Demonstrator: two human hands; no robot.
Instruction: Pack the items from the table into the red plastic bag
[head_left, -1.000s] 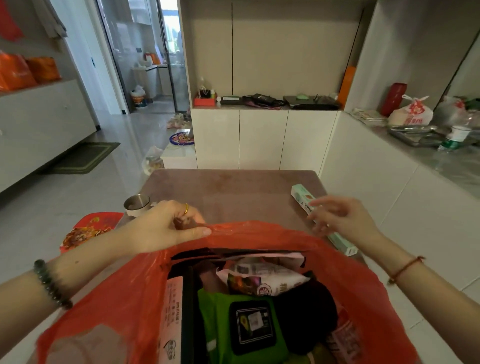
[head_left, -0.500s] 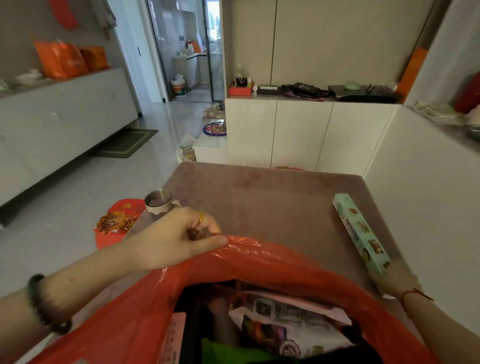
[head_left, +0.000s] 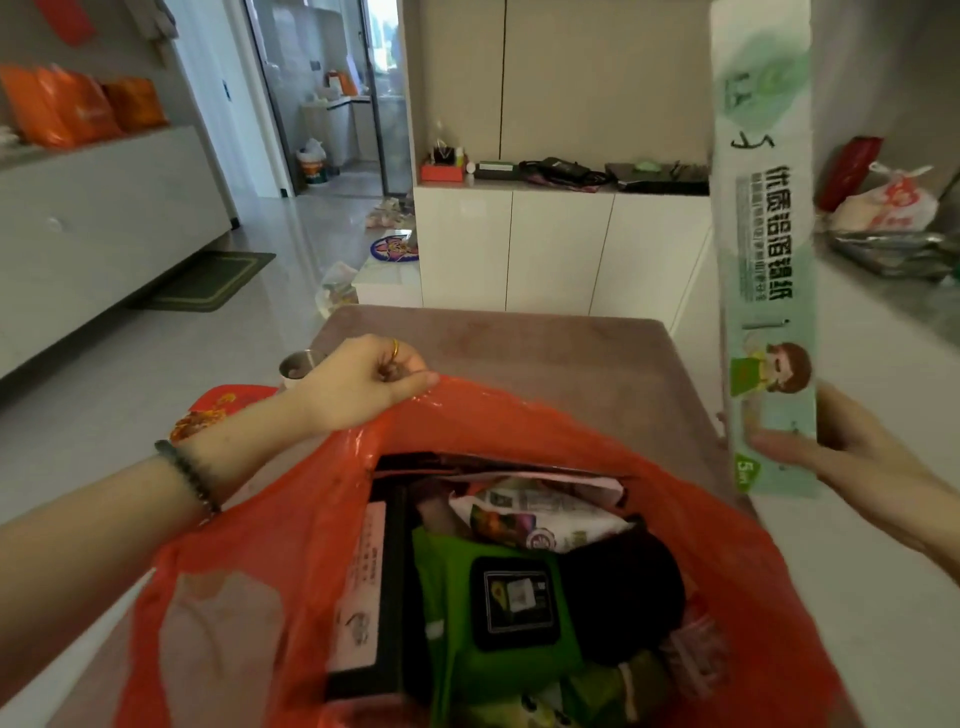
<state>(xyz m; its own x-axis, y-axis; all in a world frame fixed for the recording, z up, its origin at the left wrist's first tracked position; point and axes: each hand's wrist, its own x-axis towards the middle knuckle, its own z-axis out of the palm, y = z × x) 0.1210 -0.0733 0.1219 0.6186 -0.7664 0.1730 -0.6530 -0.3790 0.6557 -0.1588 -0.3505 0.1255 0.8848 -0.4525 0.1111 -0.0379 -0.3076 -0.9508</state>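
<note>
Lifted foil box (head_left: 763, 249) in right hand (head_left: 852, 457).

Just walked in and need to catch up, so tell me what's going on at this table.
A person is packing things into a red plastic bag on the table. The left hand pinches the bag's rim and holds the mouth open. The right hand holds a long pale green box upright by its lower end, to the right of the bag and not yet inside. The bag already holds several items, among them a green pack and a printed pouch. A metal cup stands on the table behind the left hand.
</note>
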